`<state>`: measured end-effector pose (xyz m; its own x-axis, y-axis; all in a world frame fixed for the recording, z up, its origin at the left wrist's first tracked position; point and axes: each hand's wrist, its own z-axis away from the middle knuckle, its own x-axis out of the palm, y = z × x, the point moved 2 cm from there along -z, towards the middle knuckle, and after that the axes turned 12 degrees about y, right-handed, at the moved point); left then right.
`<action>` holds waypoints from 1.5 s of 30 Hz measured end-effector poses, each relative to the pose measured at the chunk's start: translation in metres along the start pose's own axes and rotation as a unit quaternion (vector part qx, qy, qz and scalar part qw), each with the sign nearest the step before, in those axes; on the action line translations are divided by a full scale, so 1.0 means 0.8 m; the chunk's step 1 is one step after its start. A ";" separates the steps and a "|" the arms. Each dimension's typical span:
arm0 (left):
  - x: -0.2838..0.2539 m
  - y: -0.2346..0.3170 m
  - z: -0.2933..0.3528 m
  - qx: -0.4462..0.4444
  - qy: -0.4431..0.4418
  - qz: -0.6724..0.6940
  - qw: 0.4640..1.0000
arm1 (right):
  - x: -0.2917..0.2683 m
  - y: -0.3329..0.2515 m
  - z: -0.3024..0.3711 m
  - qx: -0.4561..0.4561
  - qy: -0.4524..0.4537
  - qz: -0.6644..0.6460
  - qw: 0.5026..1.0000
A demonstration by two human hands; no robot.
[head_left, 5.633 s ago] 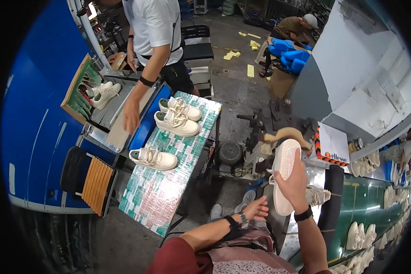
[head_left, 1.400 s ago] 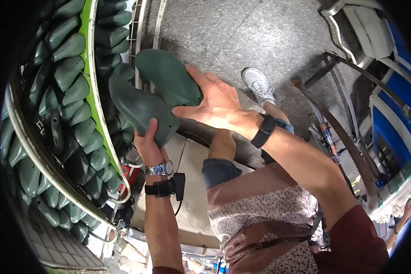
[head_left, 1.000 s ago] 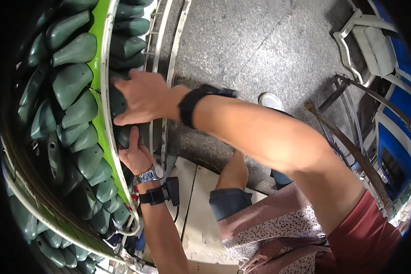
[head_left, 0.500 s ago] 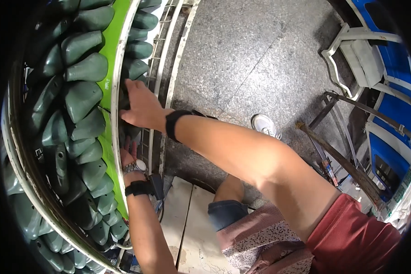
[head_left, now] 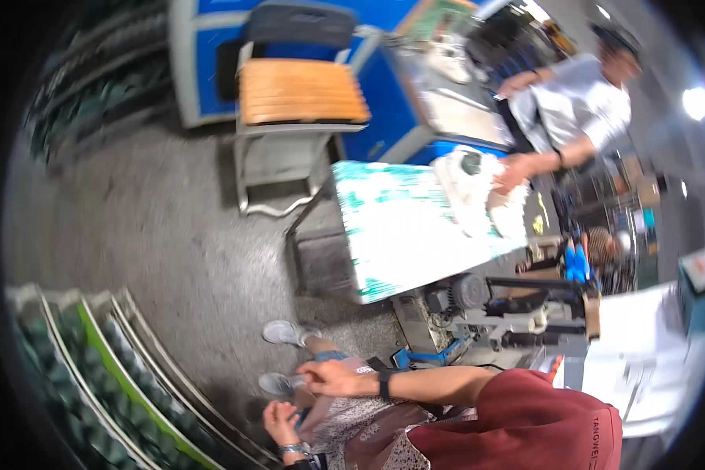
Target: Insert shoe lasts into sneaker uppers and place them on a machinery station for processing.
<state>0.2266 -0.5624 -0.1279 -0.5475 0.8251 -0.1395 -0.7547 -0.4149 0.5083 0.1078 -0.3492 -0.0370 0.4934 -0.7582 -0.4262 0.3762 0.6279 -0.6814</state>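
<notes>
My left hand (head_left: pixel 280 423), with a silver watch at its wrist, is low in the view, in front of my patterned apron (head_left: pixel 333 427). Its fingers are apart and loosely bent, and I see nothing in it. Just above and to its right is my right hand (head_left: pixel 334 379), a black band on its wrist. Its fingers reach leftward, loosely curled with the thumb apart, and nothing shows in them. Nearest to my left hand is the rack (head_left: pixel 94 309) of dark green shoe lasts (head_left: pixel 70 392) at lower left. Motion blurs the view.
A green-and-white covered table (head_left: pixel 399 251) stands ahead, with white shoes (head_left: pixel 466 192) on it. A co-worker's hand (head_left: pixel 515 172) touches them. Left of it is a chair with a slatted wooden seat (head_left: pixel 301 90). A machine with a motor (head_left: pixel 468 290) stands at right. Another rack (head_left: pixel 102 94) is far left.
My view has swung from the rack toward the table and the co-worker. Both hands have come out from among the shoe lasts and are now close to my body, with no last in them.
</notes>
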 end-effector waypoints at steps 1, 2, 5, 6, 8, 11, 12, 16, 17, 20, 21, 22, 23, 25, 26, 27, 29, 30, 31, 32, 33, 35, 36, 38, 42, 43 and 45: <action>0.022 0.021 0.031 0.020 -0.042 -0.035 0.998 | -0.061 -0.013 0.033 0.031 0.030 -0.004 0.999; 0.047 0.046 0.061 0.056 -0.077 -0.073 0.993 | -0.108 -0.001 0.062 -0.024 0.119 -0.041 0.992; 0.092 0.106 0.118 0.148 -0.124 -0.141 0.971 | -0.254 0.040 0.120 -0.026 0.376 -0.123 0.918; 0.108 0.120 0.123 0.164 -0.136 -0.156 0.964 | -0.308 0.068 0.136 0.023 0.445 -0.036 0.894; 0.141 0.135 0.130 0.195 -0.164 -0.196 0.947 | -0.402 0.141 0.155 0.069 0.601 -0.025 0.796; 0.231 0.161 0.157 0.253 -0.199 -0.250 0.913 | -0.528 0.209 0.182 0.063 0.668 -0.047 0.740; 0.263 0.169 0.170 0.276 -0.209 -0.271 0.898 | -0.559 0.226 0.184 0.052 0.677 -0.104 0.727; 0.439 0.197 0.274 0.377 -0.273 -0.314 0.827 | -0.652 0.253 0.185 0.037 0.701 -0.008 0.712; 0.499 0.209 0.321 0.401 -0.298 -0.327 0.803 | -0.674 0.252 0.182 -0.006 0.705 0.021 0.708; 0.643 0.218 0.373 0.541 -0.330 -0.407 0.658 | -0.724 0.217 0.161 0.014 0.618 0.132 0.775; 0.691 0.222 0.404 0.578 -0.347 -0.406 0.616 | -0.740 0.223 0.153 0.017 0.620 0.126 0.774; 0.733 0.218 0.422 0.594 -0.364 -0.397 0.597 | -0.753 0.229 0.144 0.028 0.562 0.146 0.813; 0.771 0.210 0.428 0.612 -0.394 -0.364 0.581 | -0.759 0.232 0.138 0.041 0.503 0.166 0.847; 0.814 0.196 0.421 0.659 -0.343 -0.410 0.530 | -0.767 0.230 0.130 0.033 0.502 0.144 0.852; 0.826 0.185 0.419 0.657 -0.326 -0.430 0.526 | -0.767 0.233 0.128 0.038 0.492 0.133 0.859; 0.831 0.181 0.416 0.658 -0.297 -0.432 0.540 | -0.757 0.226 0.131 0.011 0.493 0.133 0.860; 0.829 0.179 0.403 0.690 -0.271 -0.385 0.550 | -0.734 0.208 0.134 -0.031 0.482 0.156 0.862; 0.822 0.182 0.396 0.704 -0.289 -0.363 0.537 | -0.720 0.201 0.139 -0.043 0.467 0.163 0.868; 0.813 0.182 0.400 0.697 -0.318 -0.360 0.533 | -0.703 0.204 0.156 -0.036 0.491 0.155 0.857; 0.803 0.183 0.401 0.688 -0.348 -0.357 0.527 | -0.684 0.208 0.175 -0.027 0.515 0.147 0.844; 0.786 0.188 0.401 0.687 -0.372 -0.342 0.521 | -0.663 0.199 0.207 -0.048 0.569 0.104 0.814; 0.746 0.204 0.386 0.670 -0.420 -0.319 0.523 | -0.613 0.177 0.263 -0.044 0.622 0.053 0.780; 0.727 0.214 0.379 0.671 -0.432 -0.317 0.512 | -0.583 0.163 0.293 -0.059 0.665 0.014 0.745; 0.697 0.233 0.356 0.657 -0.459 -0.337 0.495 | -0.524 0.137 0.346 -0.012 0.694 -0.016 0.720; 0.656 0.268 0.306 0.663 -0.480 -0.351 0.455 | -0.398 0.112 0.441 0.130 0.747 -0.061 0.649; 0.655 0.277 0.296 0.619 -0.488 -0.381 0.484 | -0.360 0.111 0.462 0.174 0.754 -0.063 0.630; 0.651 0.283 0.290 0.645 -0.486 -0.407 0.426 | -0.280 0.110 0.504 0.263 0.763 -0.066 0.587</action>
<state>-0.1454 -0.1377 0.1113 0.5875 0.5236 -0.6170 0.6190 0.2003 0.7594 0.3469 -0.0532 0.2385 -0.6928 0.1701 -0.7008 0.7204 0.2088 -0.6614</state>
